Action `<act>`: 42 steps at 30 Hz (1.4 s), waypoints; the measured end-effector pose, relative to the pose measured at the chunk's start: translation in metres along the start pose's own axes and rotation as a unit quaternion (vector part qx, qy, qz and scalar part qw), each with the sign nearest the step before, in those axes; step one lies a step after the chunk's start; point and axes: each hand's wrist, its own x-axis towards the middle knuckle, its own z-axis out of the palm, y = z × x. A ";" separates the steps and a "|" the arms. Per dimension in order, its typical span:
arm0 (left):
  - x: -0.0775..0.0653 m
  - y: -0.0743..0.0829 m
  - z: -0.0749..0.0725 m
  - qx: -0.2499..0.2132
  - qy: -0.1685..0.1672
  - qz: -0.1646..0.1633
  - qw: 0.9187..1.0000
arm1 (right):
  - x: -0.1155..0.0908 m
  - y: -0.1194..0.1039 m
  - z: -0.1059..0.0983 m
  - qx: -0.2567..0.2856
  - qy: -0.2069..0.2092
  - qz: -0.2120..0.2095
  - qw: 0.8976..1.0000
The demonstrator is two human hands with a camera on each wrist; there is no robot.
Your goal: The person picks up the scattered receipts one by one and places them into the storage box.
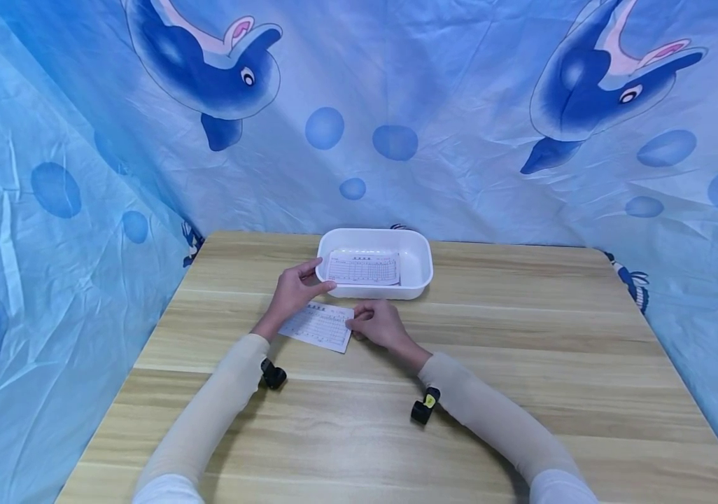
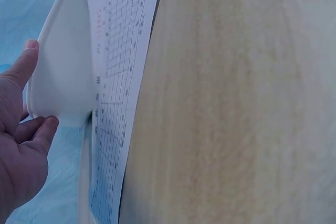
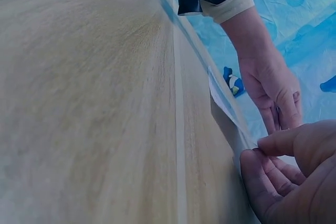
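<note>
My left hand [image 1: 294,290] grips the near left corner of a white plastic basin [image 1: 421,269]. In the left wrist view, its thumb lies at the rim and its fingers [image 2: 44,129] curl against the wall. Between thumb and fingers, my right hand [image 1: 383,325] pinches the right edge of a printed paper form [image 1: 316,327] with a ruled table on it. That form tilts just in front of the basin, partly covered by the left hand. A similar printed form [image 1: 364,270] lies inside the basin. The right wrist view shows the pinching fingers [image 3: 281,142] from close by.
The basin stands near the back of a wood-grain table [image 1: 523,378]. A blue curtain [image 1: 472,189] with dolphin prints hangs right behind and along the left side. Each wrist carries a small black camera, the left one [image 1: 273,375] and the right one [image 1: 425,407].
</note>
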 end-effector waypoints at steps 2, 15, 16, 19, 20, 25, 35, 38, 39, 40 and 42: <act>0.000 0.001 0.000 0.002 -0.001 -0.003 1.000 | -0.001 0.000 -0.002 0.006 0.002 0.007 1.000; 0.000 0.005 0.000 0.009 0.005 -0.027 1.000 | -0.009 -0.001 -0.020 0.030 0.027 0.022 0.999; 0.000 0.005 0.000 0.008 0.004 -0.029 1.000 | -0.010 -0.001 -0.022 0.029 0.029 0.020 0.999; 0.000 0.005 0.000 0.005 0.004 -0.027 1.000 | -0.014 0.000 -0.029 0.027 0.034 0.013 0.999; -0.001 0.005 -0.001 0.006 0.003 -0.025 1.000 | -0.015 0.000 -0.031 0.023 0.035 0.010 0.999; 0.000 0.003 -0.002 0.005 0.000 -0.014 1.000 | -0.022 -0.003 -0.044 -0.007 0.040 -0.005 0.999; 0.001 0.000 -0.001 0.011 0.004 -0.010 1.000 | -0.029 -0.001 -0.067 -0.004 0.063 -0.009 0.998; 0.002 -0.001 0.000 0.015 0.006 -0.006 1.000 | -0.034 -0.003 -0.074 0.006 0.064 -0.017 0.998; 0.001 -0.001 0.000 0.014 0.005 -0.004 1.000 | -0.036 -0.003 -0.076 0.012 0.064 -0.022 0.998; 0.001 -0.001 0.000 0.012 0.005 -0.001 1.000 | -0.037 -0.004 -0.079 0.018 0.064 -0.028 0.997; 0.001 -0.002 0.000 0.013 0.006 0.003 1.000 | -0.039 -0.005 -0.084 0.026 0.063 -0.040 0.997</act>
